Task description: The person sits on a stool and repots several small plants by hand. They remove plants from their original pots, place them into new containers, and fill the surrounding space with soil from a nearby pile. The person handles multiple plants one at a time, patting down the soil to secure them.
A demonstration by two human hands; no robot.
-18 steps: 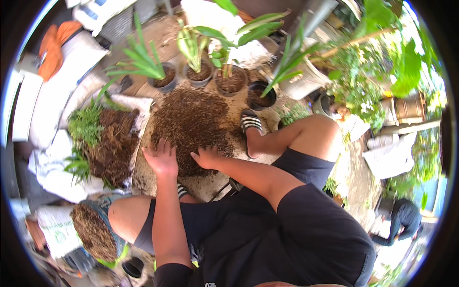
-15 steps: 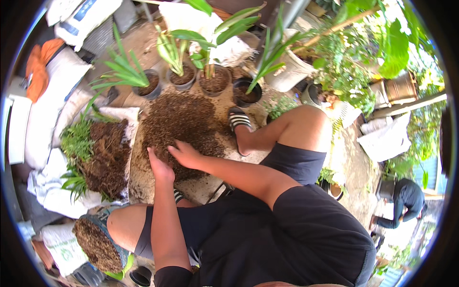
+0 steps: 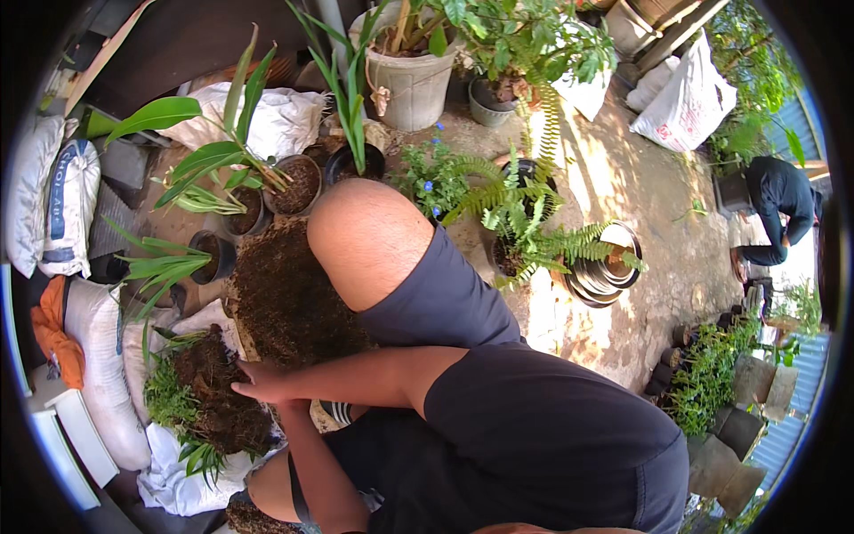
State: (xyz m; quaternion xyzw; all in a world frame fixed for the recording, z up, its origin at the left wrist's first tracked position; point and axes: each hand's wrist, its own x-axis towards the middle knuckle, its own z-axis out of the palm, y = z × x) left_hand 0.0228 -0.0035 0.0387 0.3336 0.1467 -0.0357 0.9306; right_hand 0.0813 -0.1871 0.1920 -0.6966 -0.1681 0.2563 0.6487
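My right hand (image 3: 261, 383) reaches left with its fingers stretched out and apart, holding nothing that I can see. It hovers at the near edge of the dark loose soil (image 3: 289, 289) heaped on the ground, close beside a brown clump of roots and soil (image 3: 213, 383). My left hand (image 3: 295, 411) is just below the right one, by its wrist, and its fingers are hidden behind it. Green leafy plants (image 3: 169, 392) lie along the clump's left side, on white sacking (image 3: 182, 476).
Potted plants stand past the soil, among them a black pot (image 3: 354, 165) and a small pot (image 3: 213, 256). My bent right knee (image 3: 378, 236) rises beside the soil. Ferns (image 3: 525, 236) and stacked pots (image 3: 605, 276) stand to the right. Another person (image 3: 778, 209) bends over at far right.
The view has turned to the right, so the scene sits further left. My hands, side by side over the soil before, now overlap, the right in front of the left, nearer the root clump.
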